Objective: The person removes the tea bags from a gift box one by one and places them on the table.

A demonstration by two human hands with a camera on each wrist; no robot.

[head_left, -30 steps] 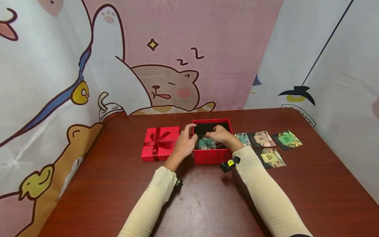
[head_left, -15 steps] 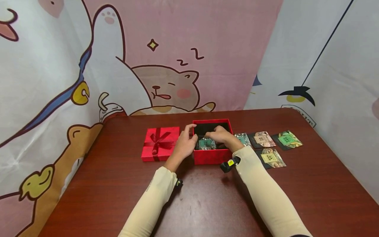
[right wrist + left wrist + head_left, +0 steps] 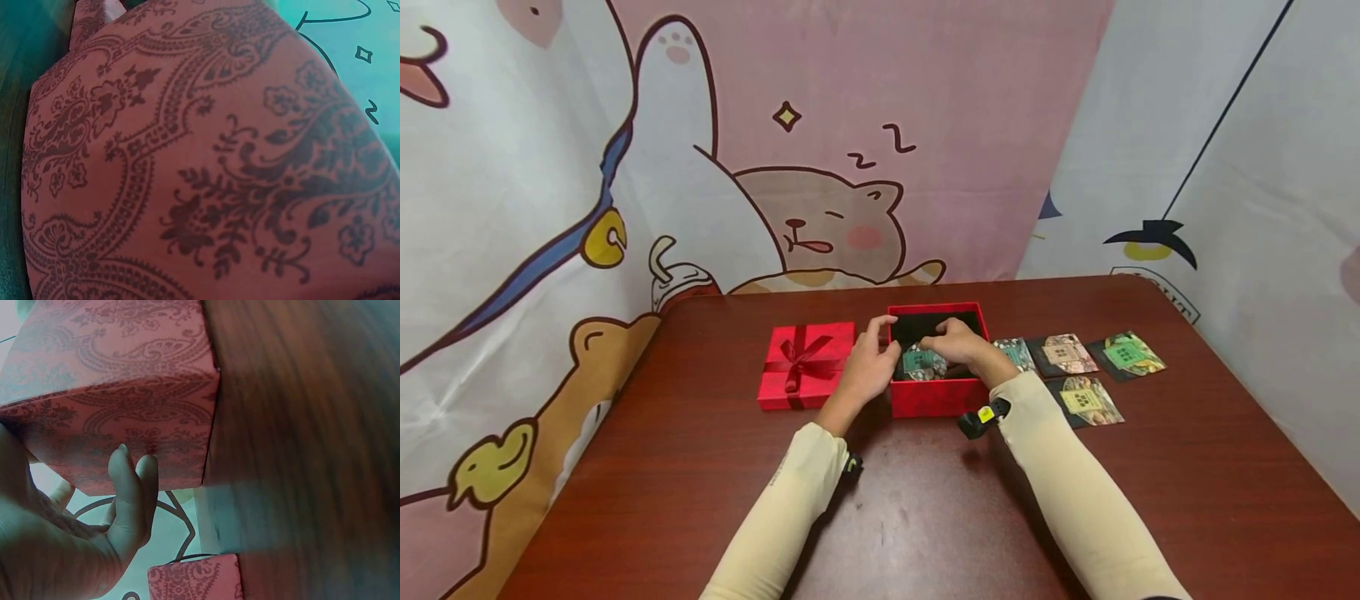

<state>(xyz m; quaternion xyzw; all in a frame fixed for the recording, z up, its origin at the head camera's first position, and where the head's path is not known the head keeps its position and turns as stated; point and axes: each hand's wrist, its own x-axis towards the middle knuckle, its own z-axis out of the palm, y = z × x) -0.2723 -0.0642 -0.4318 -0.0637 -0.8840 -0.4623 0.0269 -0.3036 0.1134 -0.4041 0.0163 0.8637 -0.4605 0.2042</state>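
Observation:
A red gift box (image 3: pixel 934 400) stands uncovered on the table, its inside dark. At its left side, my left hand (image 3: pixel 871 367) grips the wall near the rim; the left wrist view shows bent fingers (image 3: pixel 131 494) against the patterned outside. My right hand (image 3: pixel 964 343) reaches down into the box, its thumb at the edge of a flat square packet (image 3: pixel 919 363) with a green label, which it seems to pinch. The palm and box hide the other fingertips. In the right wrist view only the box's side (image 3: pixel 206 156) fills the picture, with no fingers showing.
Left of the box lies its red lid (image 3: pixel 781 387) with a ribbon bow (image 3: pixel 805 360). To the right are several flat packets: green-blue (image 3: pixel 1018 354), beige (image 3: pixel 1063 353), green (image 3: pixel 1126 356) and yellow (image 3: pixel 1086 401). A printed cloth (image 3: pixel 985 150) hangs behind the brown table (image 3: pixel 910 517).
The green-labelled packet inside the box has turned and tilted slightly beside my right thumb. Both hands stay in nearly the same place.

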